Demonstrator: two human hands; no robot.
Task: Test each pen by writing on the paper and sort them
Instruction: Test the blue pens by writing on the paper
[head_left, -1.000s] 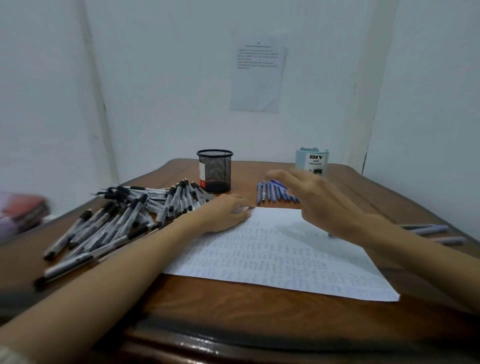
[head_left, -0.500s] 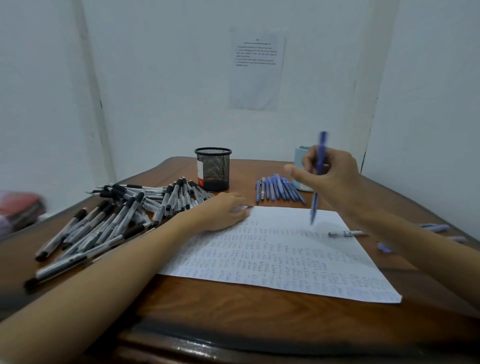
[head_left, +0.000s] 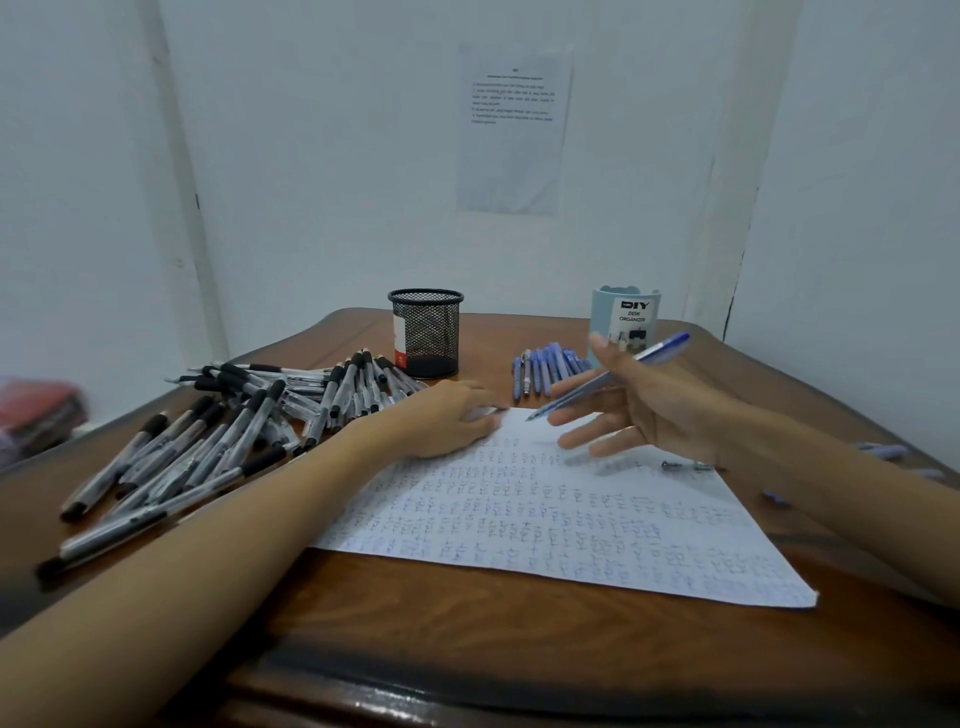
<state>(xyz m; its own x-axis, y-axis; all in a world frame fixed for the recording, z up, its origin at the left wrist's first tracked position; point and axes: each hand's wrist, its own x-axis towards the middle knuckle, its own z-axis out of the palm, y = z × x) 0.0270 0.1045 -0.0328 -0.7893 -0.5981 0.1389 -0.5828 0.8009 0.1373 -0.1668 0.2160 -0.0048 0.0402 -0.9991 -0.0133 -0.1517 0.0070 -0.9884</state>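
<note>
My right hand holds a blue pen between thumb and fingers above the top of the paper, tip pointing down-left, the other fingers spread. The white sheet is covered in rows of blue test marks. My left hand rests palm down on the sheet's top left corner. A pile of several black-capped pens lies left of the paper. Several blue pens lie in a row behind the paper.
A black mesh cup and a pale blue desk organizer stand at the back of the wooden table. More pens lie at the right edge, one small pen by my right wrist. A red bundle sits far left.
My right hand picked up a blue pen from the row, raised it upright, then tilted it so its tip points down-left over the paper. The left hand stayed put.
</note>
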